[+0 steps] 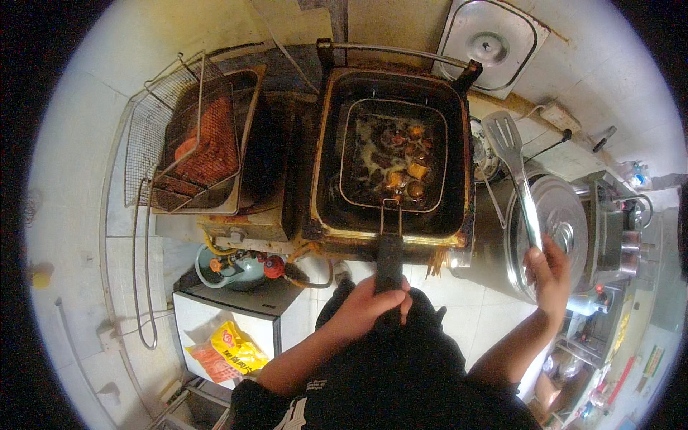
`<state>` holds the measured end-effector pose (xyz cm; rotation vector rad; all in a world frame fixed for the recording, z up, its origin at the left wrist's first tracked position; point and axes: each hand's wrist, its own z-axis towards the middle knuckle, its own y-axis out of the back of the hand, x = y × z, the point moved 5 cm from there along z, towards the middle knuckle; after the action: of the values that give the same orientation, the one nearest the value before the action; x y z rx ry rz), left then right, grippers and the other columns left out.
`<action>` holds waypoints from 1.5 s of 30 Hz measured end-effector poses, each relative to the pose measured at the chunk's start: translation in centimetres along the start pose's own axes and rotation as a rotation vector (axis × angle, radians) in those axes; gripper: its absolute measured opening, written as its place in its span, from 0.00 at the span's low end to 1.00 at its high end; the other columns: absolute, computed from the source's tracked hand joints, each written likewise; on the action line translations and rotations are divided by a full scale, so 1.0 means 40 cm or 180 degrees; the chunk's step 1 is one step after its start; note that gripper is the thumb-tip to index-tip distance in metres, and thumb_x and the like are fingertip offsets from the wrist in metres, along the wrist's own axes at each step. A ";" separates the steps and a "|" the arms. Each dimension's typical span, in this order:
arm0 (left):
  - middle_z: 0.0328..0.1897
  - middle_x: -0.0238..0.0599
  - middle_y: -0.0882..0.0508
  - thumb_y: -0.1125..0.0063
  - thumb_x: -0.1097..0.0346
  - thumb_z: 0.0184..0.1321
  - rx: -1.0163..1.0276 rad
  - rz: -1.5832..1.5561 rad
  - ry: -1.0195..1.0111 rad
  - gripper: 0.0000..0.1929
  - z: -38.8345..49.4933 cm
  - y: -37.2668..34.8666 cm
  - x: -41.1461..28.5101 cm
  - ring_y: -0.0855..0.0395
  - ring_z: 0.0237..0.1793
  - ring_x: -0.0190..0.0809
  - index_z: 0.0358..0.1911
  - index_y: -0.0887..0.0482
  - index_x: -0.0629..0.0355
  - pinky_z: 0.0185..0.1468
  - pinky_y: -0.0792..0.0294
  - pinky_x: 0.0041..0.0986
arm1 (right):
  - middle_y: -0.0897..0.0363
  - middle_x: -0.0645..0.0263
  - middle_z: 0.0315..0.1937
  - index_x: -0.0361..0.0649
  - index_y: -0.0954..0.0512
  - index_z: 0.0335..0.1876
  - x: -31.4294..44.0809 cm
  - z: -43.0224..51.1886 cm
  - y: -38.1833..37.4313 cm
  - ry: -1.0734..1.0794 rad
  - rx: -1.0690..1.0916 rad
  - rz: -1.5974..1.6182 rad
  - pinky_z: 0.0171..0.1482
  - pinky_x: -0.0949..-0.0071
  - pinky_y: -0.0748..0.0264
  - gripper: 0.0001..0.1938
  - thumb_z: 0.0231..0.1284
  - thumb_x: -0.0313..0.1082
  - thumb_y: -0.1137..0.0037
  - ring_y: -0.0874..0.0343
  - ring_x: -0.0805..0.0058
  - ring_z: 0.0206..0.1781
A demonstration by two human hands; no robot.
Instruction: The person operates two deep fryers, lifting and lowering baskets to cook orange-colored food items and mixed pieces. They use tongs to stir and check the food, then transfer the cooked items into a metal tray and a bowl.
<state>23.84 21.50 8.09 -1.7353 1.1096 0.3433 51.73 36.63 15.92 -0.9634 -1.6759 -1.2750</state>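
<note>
My left hand [371, 306] is closed round the black handle [389, 263] of a wire frying basket [344, 156]. The basket sits in the dark oil of a square deep fryer [320, 177]; golden-brown food pieces [417, 170] lie in its front right part, with bubbles and froth around them. My right hand [548, 271] grips a metal slotted spatula [502, 134] by its handle, right of the fryer and over a large lidded metal pot. The spatula's slotted head points up and away from me, outside the fryer.
Another wire basket [140, 145] with reddish food stands at the left, its long handle hanging down. Beyond the fryer leans a metal pan lid [516, 32]. A lidded pot [575, 215] stands at right. A gas cylinder [242, 274] and a yellow food bag [234, 344] are lower left.
</note>
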 end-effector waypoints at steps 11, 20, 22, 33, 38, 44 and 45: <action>0.30 0.36 0.21 0.47 0.60 0.66 -0.0019 0.0064 0.0066 0.13 -0.021 -0.042 -0.040 0.22 0.31 0.37 0.49 0.27 0.59 0.39 0.29 0.31 | 0.25 0.70 0.25 0.34 0.23 0.52 0.000 0.006 -0.005 -0.0090 -0.0004 -0.0193 0.23 0.84 0.42 0.20 0.65 0.44 0.39 0.37 0.88 0.21; 0.31 0.38 0.20 0.48 0.61 0.67 -0.0028 0.0276 0.0023 0.13 -0.013 -0.055 -0.039 0.21 0.34 0.38 0.50 0.28 0.59 0.42 0.28 0.31 | 0.27 0.73 0.25 0.35 0.23 0.54 0.022 0.005 -0.016 -0.0051 -0.0044 -0.0130 0.25 0.84 0.42 0.20 0.64 0.41 0.38 0.37 0.88 0.23; 0.29 0.37 0.20 0.47 0.62 0.66 -0.0540 -0.0308 -0.0018 0.13 -0.012 -0.031 -0.043 0.22 0.29 0.38 0.49 0.27 0.60 0.37 0.29 0.30 | 0.27 0.74 0.25 0.35 0.23 0.54 0.030 0.003 -0.021 -0.0015 0.0009 -0.0096 0.25 0.84 0.42 0.20 0.64 0.41 0.37 0.37 0.88 0.23; 0.32 0.37 0.19 0.48 0.63 0.67 0.0081 -0.0815 -0.0276 0.10 0.010 -0.035 -0.055 0.20 0.33 0.38 0.46 0.27 0.58 0.41 0.28 0.31 | 0.28 0.76 0.24 0.33 0.22 0.53 0.047 -0.008 -0.031 0.0004 -0.0030 -0.0197 0.24 0.84 0.42 0.21 0.62 0.41 0.35 0.38 0.89 0.22; 0.32 0.37 0.20 0.48 0.62 0.67 -0.0118 -0.0869 -0.0098 0.11 0.014 -0.023 -0.009 0.20 0.32 0.38 0.47 0.27 0.59 0.40 0.28 0.30 | 0.28 0.76 0.24 0.33 0.22 0.53 0.052 -0.009 -0.046 0.0074 0.0030 -0.0353 0.24 0.84 0.42 0.21 0.61 0.41 0.35 0.38 0.89 0.23; 0.33 0.38 0.20 0.55 0.52 0.71 -0.0238 -0.0740 -0.0110 0.17 0.006 -0.005 0.011 0.21 0.33 0.38 0.48 0.24 0.59 0.40 0.29 0.29 | 0.20 0.66 0.27 0.29 0.22 0.53 0.070 -0.002 -0.057 0.0404 -0.0103 -0.1005 0.30 0.77 0.31 0.23 0.60 0.41 0.34 0.29 0.80 0.25; 0.35 0.38 0.19 0.57 0.52 0.72 -0.0305 -0.0921 -0.0017 0.18 0.006 0.008 0.021 0.20 0.36 0.39 0.49 0.24 0.60 0.43 0.29 0.29 | 0.19 0.62 0.28 0.29 0.22 0.53 0.083 0.000 -0.064 0.0619 -0.0126 -0.1322 0.31 0.75 0.29 0.23 0.60 0.41 0.34 0.27 0.78 0.26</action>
<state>24.08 21.26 7.23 -1.9478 0.8336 0.2236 48.10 36.46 18.04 -0.5039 -1.7548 -1.6199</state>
